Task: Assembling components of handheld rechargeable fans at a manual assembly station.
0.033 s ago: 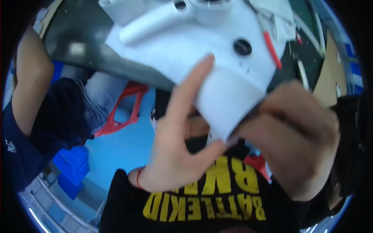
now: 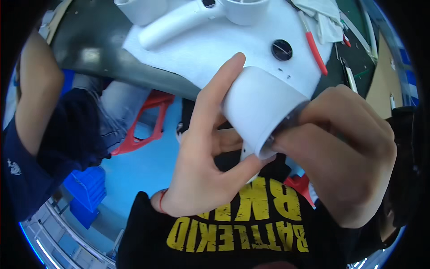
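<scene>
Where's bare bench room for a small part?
White cloth, between white tubular handle and black disc, beyond the left hand; also dark tabletop left of that cloth. Crowded: right side, with red-handled tool and crumpled white fabric; far side, with open white housings.

Passing room runs along the dark glossy tabletop's (image 2: 96, 56) near edge, left of the white fabric sheet (image 2: 192, 58). The held hollow white plastic cylinder (image 2: 264, 105) blocks the sheet's near edge; a red-handled metal tool (image 2: 316, 53) obstructs its right edge.
</scene>
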Demonstrator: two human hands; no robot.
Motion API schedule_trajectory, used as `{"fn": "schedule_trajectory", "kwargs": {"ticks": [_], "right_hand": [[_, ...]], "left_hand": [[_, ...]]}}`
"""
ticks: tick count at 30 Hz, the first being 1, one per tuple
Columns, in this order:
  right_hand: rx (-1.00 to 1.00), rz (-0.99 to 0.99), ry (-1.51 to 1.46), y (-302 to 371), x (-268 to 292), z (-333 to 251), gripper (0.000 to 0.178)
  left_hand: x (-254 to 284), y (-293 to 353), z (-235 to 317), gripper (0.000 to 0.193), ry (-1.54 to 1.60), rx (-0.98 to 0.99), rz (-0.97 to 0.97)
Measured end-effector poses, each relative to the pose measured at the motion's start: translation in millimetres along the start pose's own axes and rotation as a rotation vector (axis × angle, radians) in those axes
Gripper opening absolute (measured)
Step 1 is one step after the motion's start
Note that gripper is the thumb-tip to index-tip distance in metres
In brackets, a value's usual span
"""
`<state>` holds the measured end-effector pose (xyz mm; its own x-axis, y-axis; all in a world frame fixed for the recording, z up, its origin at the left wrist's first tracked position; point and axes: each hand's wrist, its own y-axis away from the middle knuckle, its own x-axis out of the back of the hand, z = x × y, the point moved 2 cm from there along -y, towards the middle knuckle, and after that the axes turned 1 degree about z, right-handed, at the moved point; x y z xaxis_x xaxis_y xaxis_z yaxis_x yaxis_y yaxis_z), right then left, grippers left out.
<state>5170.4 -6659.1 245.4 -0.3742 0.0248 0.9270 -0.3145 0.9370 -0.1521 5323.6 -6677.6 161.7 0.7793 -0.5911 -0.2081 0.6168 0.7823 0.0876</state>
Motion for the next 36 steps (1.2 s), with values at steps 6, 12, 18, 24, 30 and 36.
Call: {"fn": "schedule_trajectory", "kwargs": {"ticks": [6, 12, 18, 24, 30, 36], "right_hand": [[-0.044, 0.096, -0.155, 2.2, -22.0, 29.4, 0.027], [-0.006, 0.085, -0.310, 20.1, -22.1, 19.6, 0.030], [-0.058, 0.047, -0.146, 26.5, -18.5, 13.6, 0.032], [0.043, 0.104, -0.274, 27.5, -27.5, 21.6, 0.035], [-0.030, 0.130, -0.284, 28.6, -34.5, 20.0, 0.035], [0.001, 0.112, -0.226, 38.5, -32.0, 11.0, 0.035]], "left_hand": [[8.3, -25.3, -19.6, 0.094, 0.417, 0.212, -0.035], [1.2, -4.8, -16.1, 0.092, 0.403, 0.143, 0.034], [3.3, -14.0, -14.7, 0.095, 0.479, 0.267, -0.145], [6.6, -9.6, -18.6, 0.088, 0.442, 0.140, -0.020], [11.1, -12.8, -20.0, 0.088, 0.433, 0.181, -0.032], [5.7, -4.7, -14.2, 0.089, 0.388, 0.149, -0.043]]}}
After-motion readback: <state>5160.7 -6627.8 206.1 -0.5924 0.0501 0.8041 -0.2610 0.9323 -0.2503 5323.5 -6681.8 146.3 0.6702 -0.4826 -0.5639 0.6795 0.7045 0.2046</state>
